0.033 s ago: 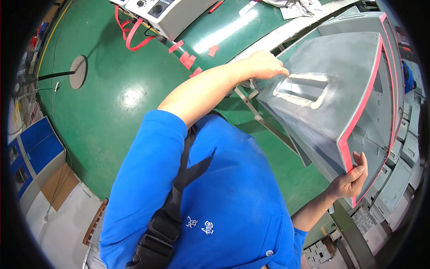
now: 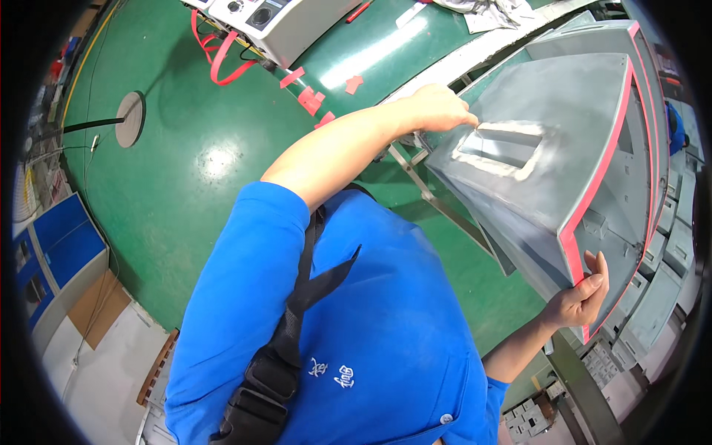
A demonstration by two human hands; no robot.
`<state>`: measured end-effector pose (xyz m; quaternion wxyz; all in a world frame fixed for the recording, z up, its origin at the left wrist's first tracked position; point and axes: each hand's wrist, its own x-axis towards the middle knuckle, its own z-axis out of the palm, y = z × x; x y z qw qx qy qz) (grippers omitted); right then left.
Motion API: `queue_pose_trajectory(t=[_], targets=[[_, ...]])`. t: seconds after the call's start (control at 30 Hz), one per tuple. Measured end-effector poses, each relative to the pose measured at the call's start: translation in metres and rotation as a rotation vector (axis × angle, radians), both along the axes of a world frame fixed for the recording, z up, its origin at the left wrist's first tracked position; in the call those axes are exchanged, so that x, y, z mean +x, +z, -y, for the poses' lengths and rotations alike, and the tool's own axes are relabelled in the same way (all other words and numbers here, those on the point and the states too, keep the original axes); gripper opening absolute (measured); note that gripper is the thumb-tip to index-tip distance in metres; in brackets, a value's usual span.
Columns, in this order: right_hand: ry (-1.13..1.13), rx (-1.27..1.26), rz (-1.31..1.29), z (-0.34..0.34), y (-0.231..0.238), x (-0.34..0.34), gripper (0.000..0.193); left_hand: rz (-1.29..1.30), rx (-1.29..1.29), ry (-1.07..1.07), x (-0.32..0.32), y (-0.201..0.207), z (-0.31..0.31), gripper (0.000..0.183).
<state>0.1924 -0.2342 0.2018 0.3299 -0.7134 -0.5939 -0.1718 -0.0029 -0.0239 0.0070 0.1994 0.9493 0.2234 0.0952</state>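
A grey sheet-metal cabinet (image 2: 586, 96) stands tilted at the right, with red tape (image 2: 604, 167) along its open edges. Its near face has a rectangular cutout (image 2: 508, 147) framed by a rough, pale, sanded-looking border. My left hand (image 2: 441, 110) is closed, its fingertips at the upper left corner of that border. Whatever those fingers may pinch is too small or hidden to make out. Lower down, my right hand (image 2: 582, 298) grips the cabinet's red-taped edge at its near corner, thumb and fingers bent around it.
Behind my left hand is a green-topped table (image 2: 400, 55) with scraps of red tape (image 2: 354, 84), a white machine (image 2: 285, 30) and a crumpled cloth (image 2: 486, 13). A round-based stand (image 2: 130, 119) is on the green floor at left. Several grey metal panels (image 2: 653, 319) lie beyond the cabinet.
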Motion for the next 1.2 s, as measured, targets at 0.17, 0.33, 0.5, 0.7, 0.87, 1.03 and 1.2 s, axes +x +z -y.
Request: queue_pose_trajectory(t=[0.17,0.33,0.5,0.7,0.87,1.03,1.2], targets=[[-0.018,-0.023,-0.003,0.002,0.001,0.000,0.029,-0.033,-0.024,-0.005,-0.002,0.011,0.002,0.037],[0.003,0.002,-0.017,0.000,0.000,0.000,0.029,0.039,0.033,-0.045,-0.001,0.006,-0.005,0.037],[0.000,0.004,-0.018,0.001,-0.001,0.001,0.029,0.074,0.059,-0.075,0.000,0.003,-0.008,0.036],[-0.003,0.000,-0.008,0.001,0.001,0.002,0.029,0.069,0.039,-0.072,-0.001,0.009,-0.008,0.035],[0.002,0.011,-0.003,-0.001,0.000,0.000,0.028,0.066,0.069,-0.073,0.000,0.006,-0.010,0.035],[-0.008,0.006,-0.018,0.001,-0.001,0.000,0.029,0.026,0.062,-0.082,0.000,0.003,-0.009,0.036],[-0.002,0.001,-0.010,0.001,-0.001,0.000,0.029,0.115,0.086,-0.085,0.000,0.007,-0.009,0.034]])
